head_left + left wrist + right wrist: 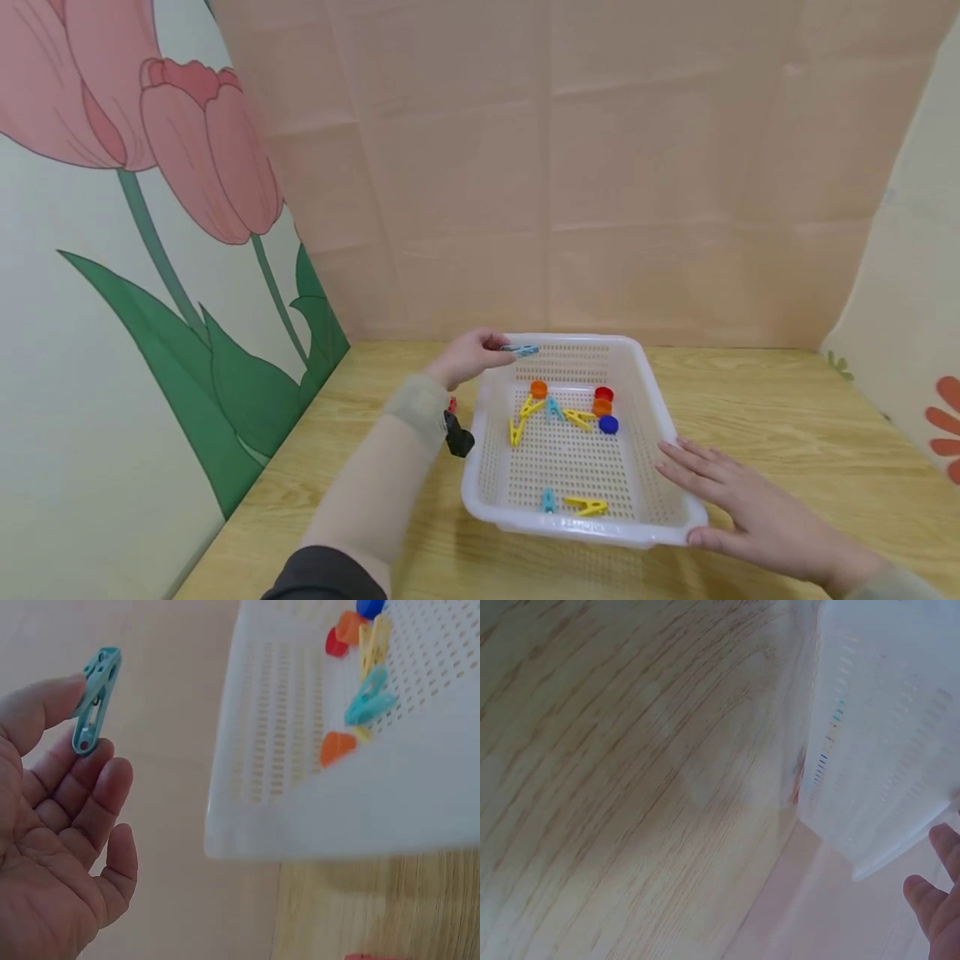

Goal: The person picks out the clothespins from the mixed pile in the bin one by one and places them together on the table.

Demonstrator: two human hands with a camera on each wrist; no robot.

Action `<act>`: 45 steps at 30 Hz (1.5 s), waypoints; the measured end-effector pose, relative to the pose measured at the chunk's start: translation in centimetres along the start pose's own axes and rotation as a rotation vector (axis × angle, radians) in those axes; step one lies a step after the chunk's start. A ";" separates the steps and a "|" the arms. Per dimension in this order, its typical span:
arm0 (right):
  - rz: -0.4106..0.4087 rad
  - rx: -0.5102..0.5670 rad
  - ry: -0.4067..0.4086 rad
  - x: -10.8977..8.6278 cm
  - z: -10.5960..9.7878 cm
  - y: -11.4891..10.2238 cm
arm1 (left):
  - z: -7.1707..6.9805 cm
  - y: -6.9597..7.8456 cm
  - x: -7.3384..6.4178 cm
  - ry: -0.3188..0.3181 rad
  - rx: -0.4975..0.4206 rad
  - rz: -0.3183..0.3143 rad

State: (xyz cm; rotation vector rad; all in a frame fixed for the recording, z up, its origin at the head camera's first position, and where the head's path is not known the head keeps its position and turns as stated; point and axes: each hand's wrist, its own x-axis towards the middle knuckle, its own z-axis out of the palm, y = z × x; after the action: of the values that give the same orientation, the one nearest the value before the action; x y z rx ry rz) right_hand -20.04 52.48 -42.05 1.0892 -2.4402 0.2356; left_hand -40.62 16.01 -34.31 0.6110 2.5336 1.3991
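Observation:
Above the far left rim of a white plastic basket [480,500], my left hand [471,357] pinches a light blue clothespin [96,701] between thumb and fingers. My right hand [738,508] rests at the basket's near right corner, fingers straight along the rim and thumb at the corner. Inside lie several yellow clothespins [587,506], light blue clothespins [554,408], orange caps [538,389], a red cap [603,393] and a blue cap [608,425]. The left wrist view shows the held clothespin outside the basket wall. Only fingertips of the right hand [937,900] appear in its wrist view.
The basket stands on a wood-grain table [765,400]. A small red thing [452,406] is partly hidden by the black wrist device [458,435] left of the basket. A beige covering [547,167] hangs behind, and a tulip-painted wall [187,292] rises at left.

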 end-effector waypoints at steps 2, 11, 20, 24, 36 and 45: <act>0.007 0.001 -0.014 0.0 0.0 0.1 | -0.7 -0.4 -0.2 0.023 0.004 -0.007; -0.024 0.020 0.025 0.1 0.1 0.8 | -3.5 -2.3 -1.4 0.097 -0.044 -0.022; -0.015 0.010 -0.018 0.3 0.0 1.4 | -5.8 -5.1 -2.8 0.179 -0.105 -0.047; -0.010 0.002 -0.031 0.3 -0.1 1.6 | -6.4 -6.4 -3.5 0.233 -0.130 -0.088; -0.024 0.006 -0.028 0.3 -0.4 2.5 | -7.1 -10.3 -4.7 0.379 -0.230 -0.173; -0.024 0.004 -0.029 0.1 -0.5 3.0 | -6.1 -12.9 -4.8 0.507 -0.211 -0.273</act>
State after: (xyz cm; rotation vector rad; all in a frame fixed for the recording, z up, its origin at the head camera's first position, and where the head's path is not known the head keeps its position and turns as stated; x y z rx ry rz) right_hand -22.14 54.61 -41.53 1.1308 -2.4513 0.2185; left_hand -41.87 3.12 -42.08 -0.1473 2.6284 1.8595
